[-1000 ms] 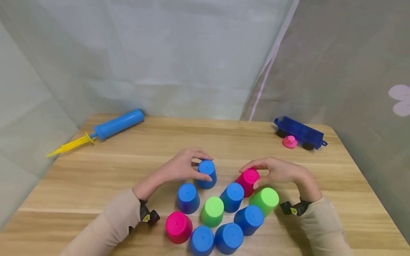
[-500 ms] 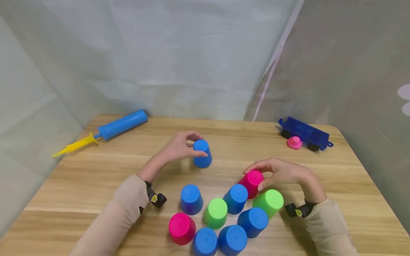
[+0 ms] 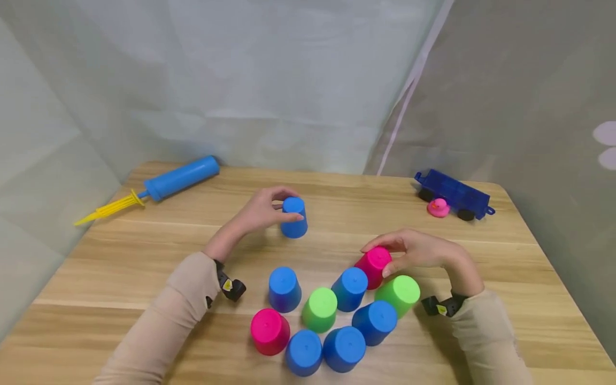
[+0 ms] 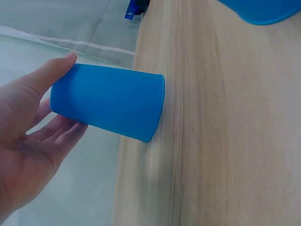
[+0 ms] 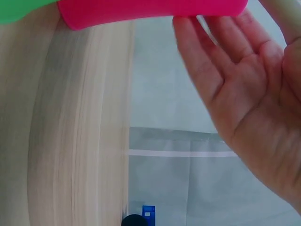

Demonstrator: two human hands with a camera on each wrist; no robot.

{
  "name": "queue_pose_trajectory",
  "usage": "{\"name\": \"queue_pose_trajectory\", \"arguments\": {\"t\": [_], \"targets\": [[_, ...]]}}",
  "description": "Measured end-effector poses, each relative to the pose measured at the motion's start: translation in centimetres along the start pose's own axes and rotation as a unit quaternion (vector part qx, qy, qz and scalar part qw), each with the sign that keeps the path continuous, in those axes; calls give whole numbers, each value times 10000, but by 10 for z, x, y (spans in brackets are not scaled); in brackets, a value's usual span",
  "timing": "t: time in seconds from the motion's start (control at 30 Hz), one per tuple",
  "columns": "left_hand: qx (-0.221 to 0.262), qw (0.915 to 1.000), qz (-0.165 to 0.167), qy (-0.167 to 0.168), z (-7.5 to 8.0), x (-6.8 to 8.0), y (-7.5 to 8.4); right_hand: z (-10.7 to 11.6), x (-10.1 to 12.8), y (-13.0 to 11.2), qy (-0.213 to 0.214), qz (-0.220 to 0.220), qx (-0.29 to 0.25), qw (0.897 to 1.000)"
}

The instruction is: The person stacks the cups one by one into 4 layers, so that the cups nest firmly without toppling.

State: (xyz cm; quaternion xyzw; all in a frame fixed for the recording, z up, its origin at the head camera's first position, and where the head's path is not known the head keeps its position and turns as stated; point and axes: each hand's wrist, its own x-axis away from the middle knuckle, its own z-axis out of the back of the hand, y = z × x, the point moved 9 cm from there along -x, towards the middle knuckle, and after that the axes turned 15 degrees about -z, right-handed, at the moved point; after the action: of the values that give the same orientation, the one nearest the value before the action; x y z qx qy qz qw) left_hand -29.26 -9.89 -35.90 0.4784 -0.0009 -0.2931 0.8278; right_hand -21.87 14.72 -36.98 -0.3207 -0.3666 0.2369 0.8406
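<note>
My left hand point(image 3: 264, 211) pinches an upside-down blue cup point(image 3: 294, 225) between thumb and fingers, beyond the other cups. In the left wrist view this blue cup point(image 4: 108, 99) has its wide rim close over the wooden table. My right hand point(image 3: 421, 250) grips a pink cup point(image 3: 371, 269) near its base, which faces up. That pink cup stands at the back right of the group, beside a blue cup point(image 3: 349, 289) and a green cup point(image 3: 398, 295). In the right wrist view the fingers point(image 5: 200, 61) lie along the pink cup's side.
More upturned cups stand nearer: a pink one point(image 3: 270, 331), a green one point(image 3: 320, 310) and several blue ones point(image 3: 303, 353). A blue hand pump point(image 3: 180, 179) with a yellow nozzle lies back left. A pink rubber duck point(image 3: 438, 208) sits by a blue toy wagon point(image 3: 454, 192) back right.
My left hand has carried its blue cup away from the group, toward the back of the table and slightly left. The right hand has stayed on the pink cup.
</note>
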Motion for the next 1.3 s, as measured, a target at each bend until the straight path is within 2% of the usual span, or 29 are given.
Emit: {"name": "queue_pose_trajectory", "arguments": {"t": [0.23,0.47,0.57,0.67,0.8,0.87,0.93,1.07,1.13,1.2,1.3], "targets": [[196,9996,202,9,-3,3,-9,1,-1,0,49,-199,-162,9997],[-323,9989,68,-320,-9,12,-5,0,-2,0,-34,-70,-179,9998],[-659,9973,-128,-304,-3,24,12,-1,-3,0,-72,-25,-200,9998],[-948,9940,-486,-237,4,39,38,-4,-4,-1,-77,7,-204,9998],[-1043,9871,-1202,-157,3,53,72,-7,-4,-2,2,-4,-153,9999],[-929,9843,-1463,-334,-4,61,86,-8,-2,-3,81,11,-58,10000],[-757,9827,-1557,-653,-14,69,98,-10,0,-4,173,24,91,9998],[-779,9789,-1196,-1460,-34,85,105,-15,3,-8,358,193,398,9984],[-839,9753,-1101,-1722,-40,89,105,-15,4,-10,510,347,554,9966],[-753,9744,-1043,-1843,-43,89,103,-11,8,-11,747,519,721,9932],[-452,9773,-1114,-1743,-41,82,101,-2,13,-12,1091,722,879,9875]]}}
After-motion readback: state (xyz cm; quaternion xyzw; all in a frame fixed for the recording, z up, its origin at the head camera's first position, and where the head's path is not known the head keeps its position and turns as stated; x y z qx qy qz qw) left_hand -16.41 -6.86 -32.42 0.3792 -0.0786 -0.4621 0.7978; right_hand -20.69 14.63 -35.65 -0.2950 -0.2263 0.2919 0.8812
